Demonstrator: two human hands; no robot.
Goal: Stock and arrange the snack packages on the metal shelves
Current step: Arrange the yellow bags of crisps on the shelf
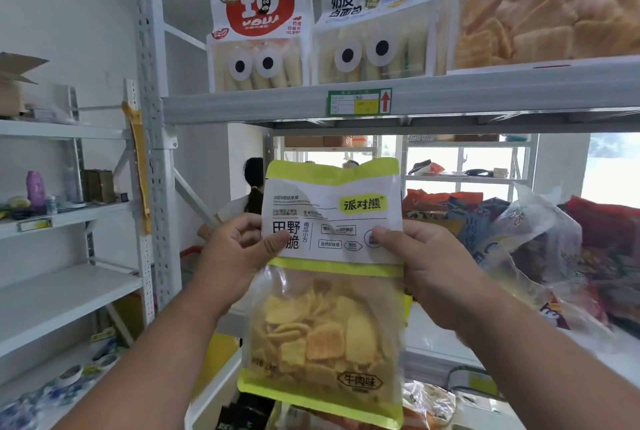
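1. Hands first: left hand [239, 249] and right hand [420, 256] both pinch a yellow-green chip bag [329, 291], thumbs on the white label front, other fingers curled behind its side edges.
2. Chip bag is upright, centre of frame, off any shelf, in front of the gap under the top shelf; clear lower window shows square yellow chips.
3. Right of centre, just beside the right hand: clear plastic bag [530, 242] sits among a heap of mixed snack packs [609, 256] on the middle shelf.
4. Lower left: white side shelves [65, 287] carry small tape rolls; a purple bottle [35, 188] stands higher up at left edge.
5. Top of frame: grey metal shelf [277, 104] with a green label tag [360, 101] on its front edge.
6. On it, upright side by side: red-heart roll pack [259, 24], white roll pack [374, 17] with cartoon eyes, big cracker bag [543, 7] at upper right.
7. Far back, centre, behind the chip bag: a person [251, 187] seen from behind, dark ponytail, partly hidden.
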